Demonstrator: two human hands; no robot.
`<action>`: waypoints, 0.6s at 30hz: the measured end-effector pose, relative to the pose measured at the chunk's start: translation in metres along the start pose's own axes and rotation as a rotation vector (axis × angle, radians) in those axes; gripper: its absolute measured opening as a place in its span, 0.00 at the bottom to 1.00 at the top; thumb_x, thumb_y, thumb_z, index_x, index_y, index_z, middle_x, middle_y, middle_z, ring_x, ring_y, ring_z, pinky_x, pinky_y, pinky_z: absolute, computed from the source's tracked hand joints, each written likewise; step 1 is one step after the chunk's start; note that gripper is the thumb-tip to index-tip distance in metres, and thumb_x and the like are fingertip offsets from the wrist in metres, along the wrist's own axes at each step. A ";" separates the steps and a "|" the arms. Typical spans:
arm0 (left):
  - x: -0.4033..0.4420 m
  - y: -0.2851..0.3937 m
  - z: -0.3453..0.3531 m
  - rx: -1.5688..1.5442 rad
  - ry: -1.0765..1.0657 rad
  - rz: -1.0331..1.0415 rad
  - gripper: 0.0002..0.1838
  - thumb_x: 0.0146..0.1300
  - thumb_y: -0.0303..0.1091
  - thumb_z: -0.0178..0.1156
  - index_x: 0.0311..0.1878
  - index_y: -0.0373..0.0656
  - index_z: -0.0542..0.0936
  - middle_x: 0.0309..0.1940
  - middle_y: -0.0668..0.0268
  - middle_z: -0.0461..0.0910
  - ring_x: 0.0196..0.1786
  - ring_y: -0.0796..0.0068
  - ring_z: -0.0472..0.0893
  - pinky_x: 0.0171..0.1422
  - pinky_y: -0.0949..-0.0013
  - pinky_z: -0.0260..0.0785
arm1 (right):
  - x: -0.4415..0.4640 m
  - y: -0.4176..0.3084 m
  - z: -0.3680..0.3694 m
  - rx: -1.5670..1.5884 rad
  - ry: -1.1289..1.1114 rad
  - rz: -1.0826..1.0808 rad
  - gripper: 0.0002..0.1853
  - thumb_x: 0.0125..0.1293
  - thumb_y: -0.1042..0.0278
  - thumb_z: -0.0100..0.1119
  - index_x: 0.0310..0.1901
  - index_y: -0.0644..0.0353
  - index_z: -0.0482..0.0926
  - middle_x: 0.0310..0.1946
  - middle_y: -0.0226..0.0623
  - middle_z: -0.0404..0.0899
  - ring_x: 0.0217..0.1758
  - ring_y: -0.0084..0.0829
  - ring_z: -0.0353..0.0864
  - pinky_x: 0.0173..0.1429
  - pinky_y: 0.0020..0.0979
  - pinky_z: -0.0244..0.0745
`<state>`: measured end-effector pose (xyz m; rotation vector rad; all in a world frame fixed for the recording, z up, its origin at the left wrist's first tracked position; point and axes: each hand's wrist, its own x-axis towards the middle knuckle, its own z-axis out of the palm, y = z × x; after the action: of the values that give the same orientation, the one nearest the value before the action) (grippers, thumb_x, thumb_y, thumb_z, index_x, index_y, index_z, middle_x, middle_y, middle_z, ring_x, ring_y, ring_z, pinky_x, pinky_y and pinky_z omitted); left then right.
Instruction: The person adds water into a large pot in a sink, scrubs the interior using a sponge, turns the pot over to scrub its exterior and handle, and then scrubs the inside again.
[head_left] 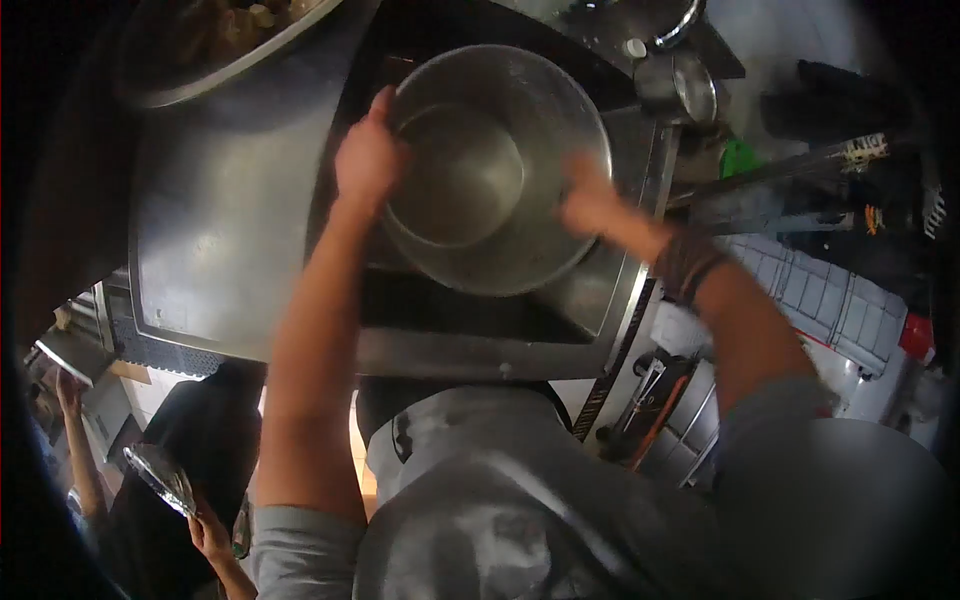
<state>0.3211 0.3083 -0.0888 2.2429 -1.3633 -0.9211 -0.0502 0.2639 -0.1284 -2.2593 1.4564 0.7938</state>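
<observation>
A large round metal pot [470, 265] sits in a sink basin, its open mouth toward me and its inside bare metal. My left hand [370, 160] is closed on the pot's left rim, thumb pointing up along the edge. Over the right rim is my right hand [592, 200], blurred by motion, with its fingers reaching inside the pot. Whether those fingers grip the rim or hold something cannot be made out. A dark band circles my right wrist.
To the left lies a steel counter [220, 220], with a large pan of food [240, 80] at the far end. A small metal pot [680, 88] stands at upper right. At lower left, another person's hand [208, 535] holds a foil-covered item [160, 478]. Shelving flanks the right side.
</observation>
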 end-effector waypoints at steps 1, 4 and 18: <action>-0.004 0.002 0.001 -0.025 0.043 0.013 0.40 0.60 0.26 0.59 0.78 0.62 0.66 0.56 0.51 0.84 0.57 0.46 0.84 0.60 0.48 0.77 | -0.045 -0.086 -0.049 -0.240 -0.405 0.025 0.37 0.79 0.48 0.44 0.82 0.56 0.54 0.84 0.44 0.49 0.88 0.46 0.43 0.89 0.46 0.35; -0.006 -0.003 0.008 -0.066 0.140 0.082 0.41 0.59 0.25 0.59 0.78 0.65 0.67 0.55 0.52 0.85 0.56 0.46 0.84 0.59 0.48 0.77 | -0.023 -0.171 0.025 0.502 -0.873 -0.126 0.35 0.81 0.43 0.38 0.81 0.56 0.58 0.82 0.42 0.56 0.85 0.45 0.50 0.87 0.46 0.42; 0.000 0.008 0.024 -0.055 0.042 0.232 0.46 0.54 0.22 0.58 0.77 0.70 0.69 0.47 0.48 0.86 0.48 0.44 0.86 0.53 0.45 0.77 | 0.131 -0.009 -0.087 -1.310 0.437 -0.770 0.33 0.66 0.65 0.55 0.74 0.60 0.70 0.76 0.42 0.68 0.79 0.39 0.65 0.82 0.38 0.61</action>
<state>0.2999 0.3053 -0.1015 2.0008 -1.5210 -0.8162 0.0230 0.1256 -0.1408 -3.6774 -0.1899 1.1700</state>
